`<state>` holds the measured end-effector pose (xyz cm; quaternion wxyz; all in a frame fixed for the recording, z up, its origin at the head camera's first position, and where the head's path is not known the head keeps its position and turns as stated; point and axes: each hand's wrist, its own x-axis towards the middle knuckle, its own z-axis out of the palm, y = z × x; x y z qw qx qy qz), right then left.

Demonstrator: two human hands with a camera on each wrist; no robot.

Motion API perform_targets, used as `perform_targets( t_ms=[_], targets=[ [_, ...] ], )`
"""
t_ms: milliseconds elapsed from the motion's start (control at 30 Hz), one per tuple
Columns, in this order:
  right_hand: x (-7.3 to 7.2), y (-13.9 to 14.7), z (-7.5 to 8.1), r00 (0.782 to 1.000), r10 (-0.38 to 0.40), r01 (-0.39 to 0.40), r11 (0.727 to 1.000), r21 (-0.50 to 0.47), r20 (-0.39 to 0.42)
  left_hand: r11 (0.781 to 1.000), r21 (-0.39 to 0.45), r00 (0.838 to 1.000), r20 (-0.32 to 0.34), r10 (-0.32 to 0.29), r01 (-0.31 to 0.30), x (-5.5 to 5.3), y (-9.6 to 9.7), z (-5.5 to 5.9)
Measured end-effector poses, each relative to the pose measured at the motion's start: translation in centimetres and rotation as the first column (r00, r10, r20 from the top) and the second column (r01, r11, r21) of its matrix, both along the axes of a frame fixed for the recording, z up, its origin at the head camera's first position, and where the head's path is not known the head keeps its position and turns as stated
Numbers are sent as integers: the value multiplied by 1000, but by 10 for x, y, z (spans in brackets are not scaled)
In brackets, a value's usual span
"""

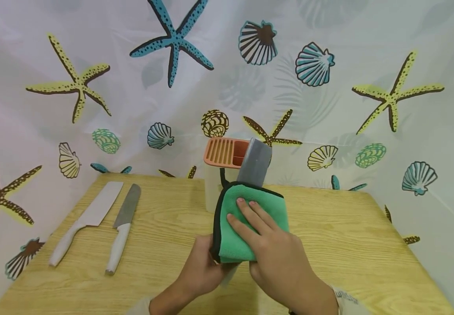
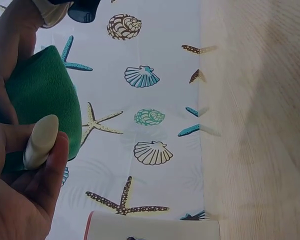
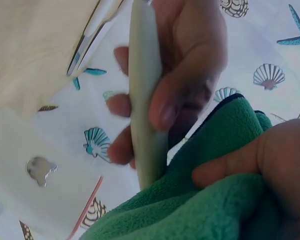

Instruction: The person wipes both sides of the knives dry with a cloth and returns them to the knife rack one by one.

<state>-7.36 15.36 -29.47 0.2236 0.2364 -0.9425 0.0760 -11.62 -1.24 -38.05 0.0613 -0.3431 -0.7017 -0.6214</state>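
Observation:
In the head view my left hand [image 1: 205,269] is low in the middle, gripping a knife by its pale handle [image 3: 146,95]. The handle shows clearly in the right wrist view, with fingers and thumb curled round it. The knife's broad grey blade [image 1: 255,162] points up and away, its lower part hidden under a folded green cloth [image 1: 250,218] with black edging. My right hand [image 1: 279,253] holds the cloth against the blade, fingers laid over its upper face. Its thumb [image 3: 225,167] presses the cloth from the other side in the right wrist view.
A cleaver [image 1: 100,203] and a narrower kitchen knife [image 1: 127,208] with white handles lie on the left of the wooden table [image 1: 163,245]. Behind the cloth stands a cream knife block [image 1: 212,188] with a slotted orange top [image 1: 219,151]. A shell-patterned sheet [image 1: 219,96] hangs behind.

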Motion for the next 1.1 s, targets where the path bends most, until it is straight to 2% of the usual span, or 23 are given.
perform_targets(
  t_ms=[167, 267, 367, 433, 567, 667, 767, 933, 1000, 1100],
  targets=[
    [-9, 6, 5, 998, -40, 38, 998, -51, -44, 998, -67, 997, 81, -9, 15, 7, 2, 1],
    [-15, 12, 8, 996, -73, 69, 995, -78, -56, 996, -75, 994, 104, -39, 47, 9, 3, 0],
    [-22, 20, 10, 992, -114, 107, 988, -108, -61, 994, -75, 993, 91, -78, 85, 12, 5, -1],
    [-27, 27, 11, 986, -135, 121, 983, -135, -99, 992, -78, 993, 71, -91, 97, 13, 6, -2],
    [-36, 36, 9, 967, -138, 100, 979, -179, -214, 991, -87, 995, 39, -96, 99, 14, 8, -2],
    [-34, 34, 6, 959, -114, 74, 984, -162, -258, 992, -79, 995, 35, -98, 100, 12, 8, -2],
    [-27, 28, 4, 969, -77, 48, 991, -128, -237, 994, -53, 994, 56, -97, 100, 10, 8, -1],
    [-12, 17, -1, 992, 50, -61, 993, -101, -114, 999, -10, 996, 81, -34, 35, 4, 4, 0],
    [-6, 14, -5, 992, 108, -114, 987, -110, -64, 1000, 13, 999, 52, -15, 15, 1, 2, 1],
    [1, 12, -9, 985, 171, -170, 975, -143, -8, 998, 53, 1000, 10, -28, 27, -3, -1, 0]
  ],
)
